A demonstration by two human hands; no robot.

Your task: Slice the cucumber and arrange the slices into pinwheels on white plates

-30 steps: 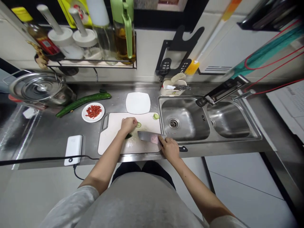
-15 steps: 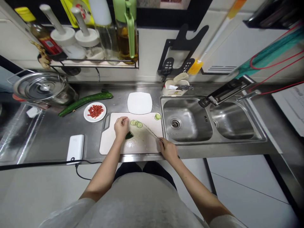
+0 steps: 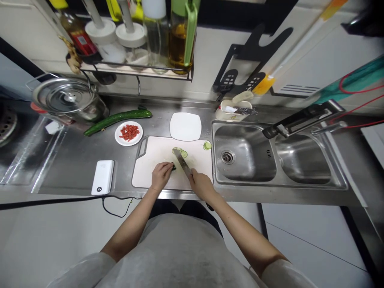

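A white cutting board lies on the steel counter in front of me. My left hand is curled over a dark green cucumber piece near the board's front. My right hand grips the handle of a cleaver, whose blade stands edge-down right beside the cucumber piece. Several thin cucumber slices lie just behind the blade, and two more slices rest at the board's far right corner.
Behind the board sit a white square plate, a small dish of red bits and a whole cucumber. A white power bank with cable lies left. A double sink is right; a lidded pot back left.
My left hand came back from the slices to the cucumber piece near the front. The cleaver turned from lying flat to edge-down and swung left next to that piece. The view shifted right.
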